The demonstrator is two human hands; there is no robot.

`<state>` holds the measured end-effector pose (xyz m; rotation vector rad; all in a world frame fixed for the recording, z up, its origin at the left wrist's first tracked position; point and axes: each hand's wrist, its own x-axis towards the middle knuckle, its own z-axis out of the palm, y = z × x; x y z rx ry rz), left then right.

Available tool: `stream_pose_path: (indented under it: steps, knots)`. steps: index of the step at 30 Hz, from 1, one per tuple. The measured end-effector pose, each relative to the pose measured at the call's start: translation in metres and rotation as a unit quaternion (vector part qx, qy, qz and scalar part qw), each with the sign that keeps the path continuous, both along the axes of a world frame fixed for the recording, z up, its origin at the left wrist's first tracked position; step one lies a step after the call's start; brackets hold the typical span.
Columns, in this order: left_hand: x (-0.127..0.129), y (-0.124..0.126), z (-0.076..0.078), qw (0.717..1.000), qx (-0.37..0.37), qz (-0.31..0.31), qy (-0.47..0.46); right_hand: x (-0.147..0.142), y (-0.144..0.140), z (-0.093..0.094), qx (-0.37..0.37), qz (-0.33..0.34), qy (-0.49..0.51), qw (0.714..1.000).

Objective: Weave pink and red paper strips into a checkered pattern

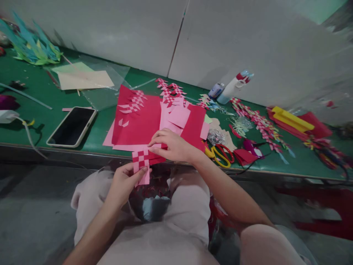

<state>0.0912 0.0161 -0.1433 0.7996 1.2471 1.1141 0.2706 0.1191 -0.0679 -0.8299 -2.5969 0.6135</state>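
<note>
My left hand pinches the lower left part of a small woven piece of red and pink paper. Its strips form a checkered pattern, with pink ends hanging down and red ends pointing right. My right hand reaches over from the right, its fingers closed on the red strips at the piece's right side; the fingertips partly hide them. Just behind the hands lies a large red sheet with woven checkered pieces on it. Pink paper sheets lie beside it.
A phone lies left on the green bench top. Yellow-handled scissors and red-handled scissors are right of my hands. Woven paper strings, a white bottle and a yellow strip are farther right. A white cable hangs over the edge.
</note>
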Motion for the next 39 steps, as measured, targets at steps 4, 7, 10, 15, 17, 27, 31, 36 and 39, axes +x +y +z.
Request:
stream_pose_path:
  steps: [4, 7, 10, 15, 17, 27, 31, 36, 39]
  knots:
    - [-0.001, -0.001, 0.001, 1.000, -0.001, -0.005, -0.002, -0.002, 0.006, 0.002, -0.088, 0.038, -0.012, 0.995]
    - [0.001, -0.001, 0.004, 1.000, -0.013, 0.002, -0.013, -0.003, 0.008, 0.000, -0.144, 0.028, 0.009, 0.989]
    - [0.004, 0.000, 0.005, 0.999, -0.020, 0.002, -0.026, -0.004, 0.008, -0.003, -0.206, 0.009, 0.020, 0.978]
    - [0.008, 0.000, 0.006, 0.997, -0.033, 0.002, -0.063, -0.004, 0.009, -0.002, -0.231, -0.012, 0.028, 0.973]
    - [0.009, 0.000, 0.006, 0.997, -0.042, 0.004, -0.071, -0.005, 0.010, -0.002, -0.228, -0.023, 0.031, 0.973]
    - [0.007, 0.001, 0.007, 0.997, -0.036, -0.002, -0.073, -0.005, 0.009, 0.003, -0.258, -0.031, 0.033, 0.965]
    - [0.007, 0.001, 0.005, 0.995, -0.040, 0.010, -0.086, -0.005, 0.009, 0.005, -0.255, -0.025, 0.021, 0.966]
    - [0.006, 0.001, 0.000, 0.996, -0.029, 0.024, -0.078, -0.004, 0.011, 0.005, -0.250, -0.018, 0.012, 0.968]
    - [0.006, 0.000, 0.000, 0.996, -0.034, 0.024, -0.080, -0.003, 0.012, 0.006, -0.249, -0.012, 0.010, 0.968]
